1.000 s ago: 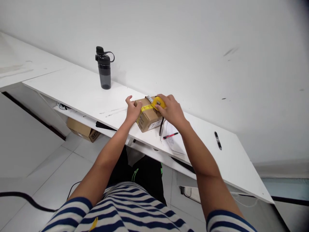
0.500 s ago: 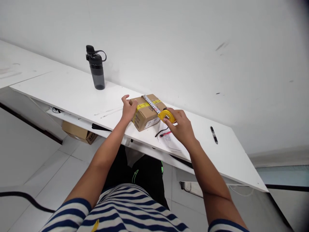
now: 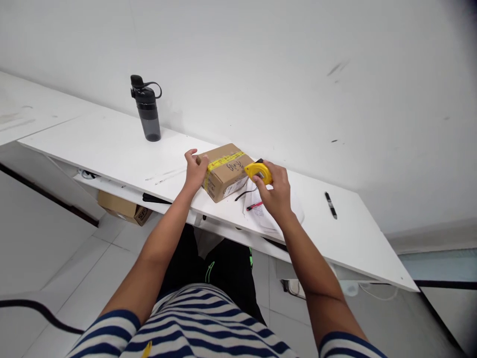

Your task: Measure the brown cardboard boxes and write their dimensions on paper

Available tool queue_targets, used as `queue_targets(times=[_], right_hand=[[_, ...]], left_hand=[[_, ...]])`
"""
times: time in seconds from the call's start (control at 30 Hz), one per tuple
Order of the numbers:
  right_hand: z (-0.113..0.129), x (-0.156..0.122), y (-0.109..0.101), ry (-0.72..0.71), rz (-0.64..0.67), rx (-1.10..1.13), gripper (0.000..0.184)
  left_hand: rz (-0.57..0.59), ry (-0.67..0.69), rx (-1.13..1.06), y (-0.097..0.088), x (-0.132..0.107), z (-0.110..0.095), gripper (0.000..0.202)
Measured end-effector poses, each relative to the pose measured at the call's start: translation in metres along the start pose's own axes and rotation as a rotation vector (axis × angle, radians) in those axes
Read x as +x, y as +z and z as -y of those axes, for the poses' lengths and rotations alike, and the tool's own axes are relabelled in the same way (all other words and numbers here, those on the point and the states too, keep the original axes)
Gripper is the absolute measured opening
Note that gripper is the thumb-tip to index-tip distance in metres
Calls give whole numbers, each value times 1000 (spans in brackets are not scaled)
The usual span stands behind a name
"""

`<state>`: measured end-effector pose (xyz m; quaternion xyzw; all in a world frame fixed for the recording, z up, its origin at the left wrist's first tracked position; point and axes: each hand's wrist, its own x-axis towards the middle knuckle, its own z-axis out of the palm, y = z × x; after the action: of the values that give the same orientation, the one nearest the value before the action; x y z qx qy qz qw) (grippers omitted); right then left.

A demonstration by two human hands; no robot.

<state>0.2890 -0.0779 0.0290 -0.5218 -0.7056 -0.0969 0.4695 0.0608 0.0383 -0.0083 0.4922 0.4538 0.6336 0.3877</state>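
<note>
A small brown cardboard box (image 3: 223, 166), wrapped with yellow tape and marked with black writing, sits on the white desk. My left hand (image 3: 196, 171) grips its left end, thumb on the top edge and fingers along the far side. Just off the box's right end, my right hand (image 3: 276, 189) is closed around a yellow tape measure (image 3: 259, 172). No blade shows out of its case. A dark wrist cord hangs from it toward the desk. Below it lie white papers (image 3: 266, 221) with a red pen (image 3: 255, 205) on them.
A dark water bottle (image 3: 149, 114) stands at the back left of the desk (image 3: 112, 134), near the wall. To the right lies a black marker (image 3: 330, 205). Another cardboard box (image 3: 122, 206) is under the desk on the left.
The tape measure's blade, stretched across the box top before, has gone back into its case, uncovering the black writing. My left hand keeps its hold on the box.
</note>
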Motion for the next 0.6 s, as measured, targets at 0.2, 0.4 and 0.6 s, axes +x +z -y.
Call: queue_targets(times=[0.2,0.4,0.6], right_hand=[[-5,1,6,203,-163,142,61],[1,28,21,247,-4,394,72],[36,65,53,92,271,529,77]], left_hand=[[77,-57,-217,-48,-14,11,48],[86,-167,-192,-98,-20,18,70],[-86,-21,158,-107,-13,12,89]])
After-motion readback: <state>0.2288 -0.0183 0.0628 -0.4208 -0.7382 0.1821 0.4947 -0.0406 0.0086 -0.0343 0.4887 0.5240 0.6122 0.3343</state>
